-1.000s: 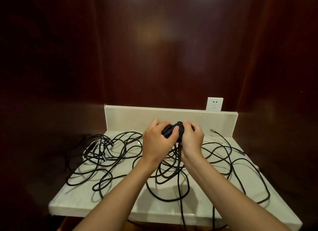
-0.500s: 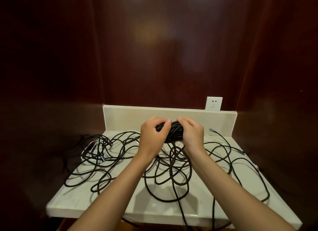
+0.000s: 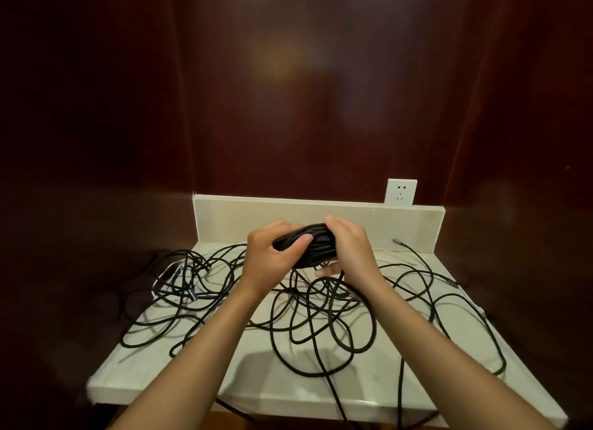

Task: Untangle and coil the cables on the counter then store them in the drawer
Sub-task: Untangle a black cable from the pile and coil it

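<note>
Gripping one wound black coil (image 3: 316, 245) above the counter (image 3: 199, 376), the left hand (image 3: 272, 258) and right hand (image 3: 348, 253) are closing around it, leaving the loose cables (image 3: 321, 317) on the counter tangled and unstored.

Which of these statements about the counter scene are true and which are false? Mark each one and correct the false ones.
1. Both hands hold a bundle of coiled black cable. True: the left hand and right hand grip the coiled bundle between them.
2. All the cable is already coiled. False: loose cable lies in tangled loops across the counter.
3. A white wall socket sits above the right end of the counter's back ledge. True.
4. A cable is plugged into the socket. False: nothing is plugged in; a metal-tipped plug lies on the counter below it.
5. The coiled bundle rests flat on the counter. False: it is held above it.
</note>
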Motion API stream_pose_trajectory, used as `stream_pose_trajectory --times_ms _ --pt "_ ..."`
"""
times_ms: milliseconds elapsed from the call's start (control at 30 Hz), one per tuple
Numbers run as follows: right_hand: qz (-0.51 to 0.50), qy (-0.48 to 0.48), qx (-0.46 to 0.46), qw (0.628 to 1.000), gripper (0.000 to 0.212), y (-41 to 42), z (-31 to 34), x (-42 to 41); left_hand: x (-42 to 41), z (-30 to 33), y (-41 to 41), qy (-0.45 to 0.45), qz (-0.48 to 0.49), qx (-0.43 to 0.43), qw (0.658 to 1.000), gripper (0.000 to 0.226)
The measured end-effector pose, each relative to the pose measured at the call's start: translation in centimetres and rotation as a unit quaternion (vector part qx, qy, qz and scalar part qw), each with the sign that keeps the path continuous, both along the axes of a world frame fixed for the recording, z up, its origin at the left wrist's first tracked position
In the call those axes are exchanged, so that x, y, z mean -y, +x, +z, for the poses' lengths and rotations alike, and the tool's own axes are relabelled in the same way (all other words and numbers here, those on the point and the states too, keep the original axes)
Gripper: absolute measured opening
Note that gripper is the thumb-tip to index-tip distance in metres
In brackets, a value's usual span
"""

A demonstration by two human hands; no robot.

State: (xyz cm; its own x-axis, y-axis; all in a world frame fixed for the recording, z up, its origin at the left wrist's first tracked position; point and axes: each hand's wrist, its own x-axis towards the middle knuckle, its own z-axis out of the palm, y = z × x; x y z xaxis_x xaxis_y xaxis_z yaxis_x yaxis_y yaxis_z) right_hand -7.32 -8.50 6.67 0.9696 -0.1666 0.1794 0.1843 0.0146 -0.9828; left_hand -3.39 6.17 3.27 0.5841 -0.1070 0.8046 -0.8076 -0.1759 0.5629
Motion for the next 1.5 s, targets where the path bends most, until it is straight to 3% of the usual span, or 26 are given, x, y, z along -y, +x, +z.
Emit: stream_pose_trajectory --times_ms 167,300,467,600,667,833,1000,1100,1200,1367,1500 --pt "0.053 -0.156 -0.039 0.986 0.048 0.3 0.7 2.2 -1.3 -0.1 1.0 0.053 -0.002 0.019 0.998 0.023" --pt "0.155 -0.262 -0.044 0.951 0.022 0.1 2.0 4.9 -2.4 -0.2 1.2 0.043 -0.018 -0.019 0.999 0.029" --pt "0.225 -0.258 -0.07 0.937 0.026 -0.1 3.6 6.8 -3.0 -0.2 1.7 0.044 -0.007 -0.044 0.998 0.014" --pt "0.257 -0.148 -0.11 0.949 0.021 0.8 3.9 7.1 -3.3 0.6 1.6 0.047 -0.035 -0.071 0.996 0.012" --pt "0.245 -0.149 -0.094 0.953 0.021 1.2 4.3 7.5 -3.5 0.8 1.4 0.063 -0.063 -0.082 0.993 0.017" --pt "0.118 -0.304 0.051 0.944 0.022 2.7 3.9 7.9 -3.0 1.6 0.4 0.067 -0.135 -0.085 0.985 0.023" --pt "0.103 -0.292 0.074 0.948 0.034 3.4 1.7 6.5 -2.1 2.8 -0.3 -0.043 -0.119 -0.066 0.99 0.017" --pt "0.133 -0.252 0.065 0.956 0.024 3.3 0.1 5.3 -1.3 3.2 0.0 -0.112 -0.047 -0.054 0.991 0.011" --pt "0.163 -0.22 0.044 0.961 0.012 3.3 -1.0 4.3 -0.8 3.2 0.7 -0.164 -0.007 -0.088 0.983 0.013" --pt "0.224 -0.224 0.035 0.948 0.018 2.9 -1.8 3.6 -0.4 4.0 1.1 -0.248 -0.03 -0.172 0.953 0.021" --pt "0.188 -0.261 0.006 0.947 0.019 2.8 -3.1 3.1 -1.1 4.8 2.3 -0.313 0.04 -0.189 0.93 0.031"
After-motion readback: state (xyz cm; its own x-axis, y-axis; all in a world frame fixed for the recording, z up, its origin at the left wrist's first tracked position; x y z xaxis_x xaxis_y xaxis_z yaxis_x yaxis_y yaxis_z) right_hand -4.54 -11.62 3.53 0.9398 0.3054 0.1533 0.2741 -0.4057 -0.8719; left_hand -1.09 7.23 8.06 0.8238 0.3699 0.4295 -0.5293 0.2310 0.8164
